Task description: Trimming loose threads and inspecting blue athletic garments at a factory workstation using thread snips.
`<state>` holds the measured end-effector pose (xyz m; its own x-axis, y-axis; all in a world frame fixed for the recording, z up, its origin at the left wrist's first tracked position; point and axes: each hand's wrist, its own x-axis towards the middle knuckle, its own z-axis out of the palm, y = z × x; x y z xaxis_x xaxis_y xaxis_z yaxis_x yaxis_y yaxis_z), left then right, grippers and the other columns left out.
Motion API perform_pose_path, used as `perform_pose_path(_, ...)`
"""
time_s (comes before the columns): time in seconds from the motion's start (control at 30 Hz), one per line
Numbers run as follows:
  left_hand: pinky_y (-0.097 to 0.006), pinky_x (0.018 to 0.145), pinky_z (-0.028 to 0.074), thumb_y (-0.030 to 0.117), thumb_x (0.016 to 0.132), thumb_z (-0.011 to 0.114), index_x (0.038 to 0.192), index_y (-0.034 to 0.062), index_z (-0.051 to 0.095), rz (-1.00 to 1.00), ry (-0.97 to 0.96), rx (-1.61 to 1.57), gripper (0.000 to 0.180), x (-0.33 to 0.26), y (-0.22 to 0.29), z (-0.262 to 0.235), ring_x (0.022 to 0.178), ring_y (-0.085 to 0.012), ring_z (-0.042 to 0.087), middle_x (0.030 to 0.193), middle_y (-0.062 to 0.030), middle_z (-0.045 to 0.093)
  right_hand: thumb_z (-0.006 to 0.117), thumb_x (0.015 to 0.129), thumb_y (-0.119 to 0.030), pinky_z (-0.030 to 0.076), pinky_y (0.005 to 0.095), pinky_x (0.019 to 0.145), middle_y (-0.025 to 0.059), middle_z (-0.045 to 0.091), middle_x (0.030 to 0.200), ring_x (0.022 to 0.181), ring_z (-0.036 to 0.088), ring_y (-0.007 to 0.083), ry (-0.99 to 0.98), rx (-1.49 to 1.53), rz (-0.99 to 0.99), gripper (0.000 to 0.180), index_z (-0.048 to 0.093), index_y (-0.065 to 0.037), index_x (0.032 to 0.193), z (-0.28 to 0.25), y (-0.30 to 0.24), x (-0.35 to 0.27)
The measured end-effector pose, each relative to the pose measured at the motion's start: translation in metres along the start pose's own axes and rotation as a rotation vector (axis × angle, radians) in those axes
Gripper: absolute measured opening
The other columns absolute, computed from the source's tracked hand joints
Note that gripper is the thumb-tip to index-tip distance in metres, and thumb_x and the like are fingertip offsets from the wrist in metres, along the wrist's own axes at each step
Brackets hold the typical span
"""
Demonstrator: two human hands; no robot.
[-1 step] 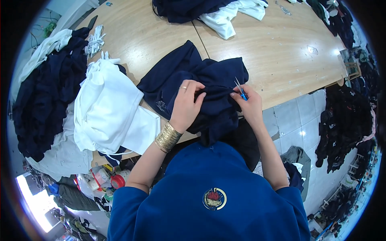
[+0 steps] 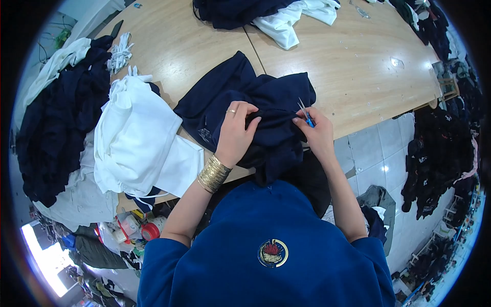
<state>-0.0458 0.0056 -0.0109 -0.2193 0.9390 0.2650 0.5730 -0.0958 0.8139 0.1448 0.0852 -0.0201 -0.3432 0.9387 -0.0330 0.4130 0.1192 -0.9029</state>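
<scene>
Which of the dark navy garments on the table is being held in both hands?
The navy garment at the near table edge, gripped by left hand and right hand; the other navy piles lie untouched.

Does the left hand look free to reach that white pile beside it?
Probably yes, once it lets go: the left hand is gripping the navy garment, but the white pile lies close to its left with nothing between.

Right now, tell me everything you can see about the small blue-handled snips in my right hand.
The snips are a small thread-cutting tool with a bright blue handle and two thin, pale metal blades. The right hand pinches the handle, hiding most of it. The blades point up and away from the person, slightly apart, their tips over the rumpled navy garment at the wooden table's near edge.
</scene>
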Motion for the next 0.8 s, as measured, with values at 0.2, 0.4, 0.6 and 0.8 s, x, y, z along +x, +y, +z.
perform_pose_path(0.2, -0.032, 0.074, 0.047, 0.007, 0.074, 0.067, 0.09, 0.0034, 0.055, 0.117, 0.049, 0.172, 0.02, 0.001, -0.01, 0.005, 0.086, -0.026, 0.057, 0.094, -0.0093, 0.056, 0.068, 0.076, -0.015, 0.042, 0.0274, 0.06, 0.009, 0.055, 0.068, 0.062, 0.052, 0.0167, -0.01, -0.031, 0.026, 0.018, 0.06, -0.001, 0.085, -0.001, -0.007, -0.002)
perform_pose_path(0.4, -0.033, 0.074, 0.047, 0.009, 0.074, 0.068, 0.086, 0.0053, 0.057, 0.191, 0.092, 0.249, 0.017, 0.002, -0.013, 0.013, 0.087, -0.0255, 0.058, 0.098, -0.0083, 0.059, 0.069, 0.076, -0.016, 0.041, 0.0267, 0.059, 0.0084, 0.054, 0.066, 0.06, 0.051, 0.0158, -0.005, -0.029, 0.027, 0.019, 0.059, -0.001, 0.084, 0.002, -0.013, -0.002)
perform_pose_path(0.6, -0.032, 0.072, 0.048, 0.008, 0.077, 0.064, 0.084, 0.0044, 0.057, 0.177, 0.116, 0.213, 0.011, 0.003, -0.03, 0.016, 0.079, -0.0245, 0.062, 0.091, -0.0074, 0.065, 0.069, 0.076, -0.016, 0.04, 0.0277, 0.057, 0.009, 0.053, 0.065, 0.059, 0.049, 0.0163, 0.026, -0.046, -0.016, 0.02, 0.058, -0.001, 0.083, 0.002, -0.015, -0.001)
perform_pose_path(0.8, -0.03, 0.068, 0.049, 0.008, 0.08, 0.061, 0.082, 0.0024, 0.056, 0.013, 0.064, 0.068, 0.008, 0.003, -0.027, 0.011, 0.08, -0.0268, 0.063, 0.092, -0.0098, 0.066, 0.068, 0.077, -0.018, 0.042, 0.0291, 0.057, 0.0094, 0.054, 0.068, 0.059, 0.052, 0.0192, 0.012, -0.09, -0.012, 0.021, 0.058, -0.001, 0.084, 0.003, -0.013, -0.001)
